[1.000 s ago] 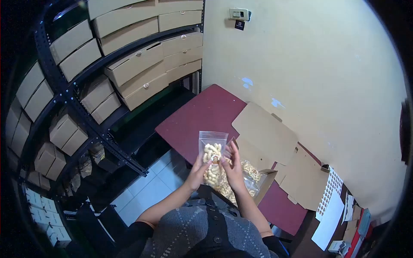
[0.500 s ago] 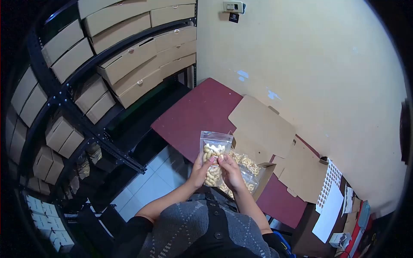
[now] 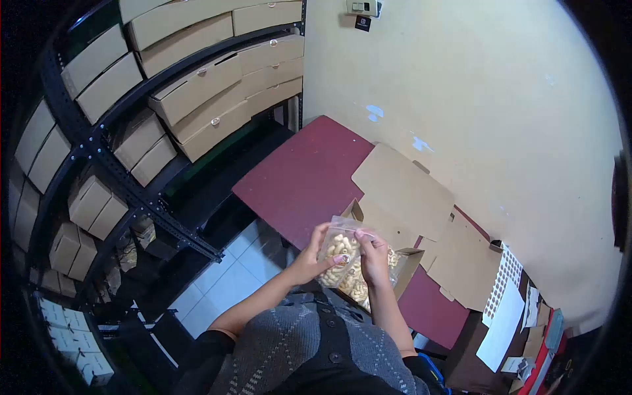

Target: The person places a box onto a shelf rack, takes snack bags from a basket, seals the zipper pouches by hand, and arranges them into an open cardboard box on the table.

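Observation:
A clear zip bag (image 3: 340, 245) of pale, curved, macaroni-like pieces is held in front of my body, tilted, above an open cardboard box (image 3: 412, 268). My left hand (image 3: 312, 261) grips the bag's left side, its thumb lying across the front near a small round label. At the bag's upper right corner, by the zip strip, my right hand (image 3: 372, 258) pinches the edge between thumb and fingers. More bags of the same pale pieces (image 3: 356, 289) lie in the box below, partly hidden by my hands and the held bag.
The box's lid (image 3: 401, 187) is folded back across the maroon table (image 3: 303, 174) toward the wall. To the right lie a sticker sheet (image 3: 501, 280) and a white sheet (image 3: 502, 329). Black metal shelves (image 3: 118, 178) with cardboard boxes (image 3: 204, 89) stand to the left.
The bag has moved slightly down and right and tipped over from upright. My right hand has shifted from the bag's middle up to its top corner; my left thumb now lies across the front.

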Available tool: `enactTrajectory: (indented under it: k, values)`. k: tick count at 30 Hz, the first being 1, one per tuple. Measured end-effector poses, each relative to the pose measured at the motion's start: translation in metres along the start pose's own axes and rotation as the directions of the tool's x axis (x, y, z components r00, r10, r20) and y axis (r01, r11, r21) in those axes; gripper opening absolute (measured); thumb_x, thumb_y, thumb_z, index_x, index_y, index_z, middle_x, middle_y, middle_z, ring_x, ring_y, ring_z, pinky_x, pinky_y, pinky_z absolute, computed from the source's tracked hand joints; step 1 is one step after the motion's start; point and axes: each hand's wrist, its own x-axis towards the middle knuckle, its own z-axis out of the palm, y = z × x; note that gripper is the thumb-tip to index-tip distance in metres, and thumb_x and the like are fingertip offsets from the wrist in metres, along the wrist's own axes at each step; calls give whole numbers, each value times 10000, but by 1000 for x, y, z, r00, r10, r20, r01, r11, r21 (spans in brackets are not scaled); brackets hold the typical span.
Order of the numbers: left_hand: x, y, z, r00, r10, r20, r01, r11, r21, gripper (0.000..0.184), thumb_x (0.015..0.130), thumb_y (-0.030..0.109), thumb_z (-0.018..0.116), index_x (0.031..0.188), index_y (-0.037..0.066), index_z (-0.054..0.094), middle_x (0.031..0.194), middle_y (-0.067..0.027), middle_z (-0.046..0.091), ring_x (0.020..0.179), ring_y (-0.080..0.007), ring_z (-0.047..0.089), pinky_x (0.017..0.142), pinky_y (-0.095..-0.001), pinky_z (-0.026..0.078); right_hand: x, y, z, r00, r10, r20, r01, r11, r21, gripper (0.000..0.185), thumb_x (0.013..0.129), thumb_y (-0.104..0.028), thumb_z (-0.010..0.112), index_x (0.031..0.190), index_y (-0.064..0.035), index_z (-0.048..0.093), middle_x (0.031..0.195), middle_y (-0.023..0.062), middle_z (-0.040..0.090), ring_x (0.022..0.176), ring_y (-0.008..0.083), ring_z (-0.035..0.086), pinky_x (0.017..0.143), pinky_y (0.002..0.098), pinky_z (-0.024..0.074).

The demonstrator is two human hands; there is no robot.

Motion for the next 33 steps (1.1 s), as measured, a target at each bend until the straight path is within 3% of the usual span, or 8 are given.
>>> enactTrajectory:
  k: [7,11,16,19,21,25,30,33]
  values:
    - [15,8,-16,975,-9,-224,40,990,135,78,822,89,656,830,13,672,809,-35,664,817,-114,604,982,-321,368,-9,-15,2,990,-10,143,64,922,-382,210,862,-153,609,937,35,667,922,108,660,879,161,592,813,287,439]
    - [17,11,-31,997,-42,60,27,973,227,120,821,99,632,897,30,694,859,-67,692,857,-123,620,1114,-431,184,-17,-24,-21,951,115,288,7,920,-391,237,891,-168,573,987,32,657,966,114,652,933,175,579,846,301,428]
    - [23,17,-34,959,-108,263,46,971,235,203,885,89,538,1032,16,657,940,-86,680,934,-139,602,1087,-394,246,-26,-21,-35,946,166,278,-44,916,-398,301,923,-222,531,1080,17,625,1028,112,641,965,177,572,864,302,424]
    - [29,10,-11,989,-32,-144,31,999,-7,265,899,110,539,1144,24,590,1151,-94,584,1038,-150,539,924,-296,404,-25,-11,-33,999,-47,27,54,901,-430,299,930,-209,519,1121,2,611,1029,98,634,960,165,564,867,296,419]
    - [31,2,-9,994,31,-107,-15,988,151,278,897,109,544,1161,27,577,1177,-101,568,1047,-161,537,926,-300,404,-21,-15,-27,948,-228,-220,112,890,-442,278,912,-175,536,1137,-32,616,1024,118,638,964,181,560,872,298,415]
    - [25,-14,19,997,80,6,-79,966,246,507,887,259,573,1315,29,428,1320,-136,438,1203,-228,427,1001,-350,336,-24,-21,-15,915,-404,-26,243,600,-762,303,849,-101,587,1146,-51,617,1010,148,612,993,235,549,870,313,422]
    - [23,-16,22,992,115,48,-121,978,167,687,871,392,567,1383,6,319,1403,-160,344,1320,-264,299,1083,-388,187,-21,-6,-5,926,-376,-31,284,748,-600,297,822,-82,620,1116,-51,634,1091,141,567,986,248,553,877,322,428]
    - [26,-4,16,994,110,-20,-96,928,361,508,827,305,637,1249,51,513,1282,-153,492,1264,-255,395,1091,-461,132,-7,-14,-7,910,-413,-25,313,726,-612,254,777,-119,698,1021,-52,674,1088,131,564,1049,246,522,916,354,406]
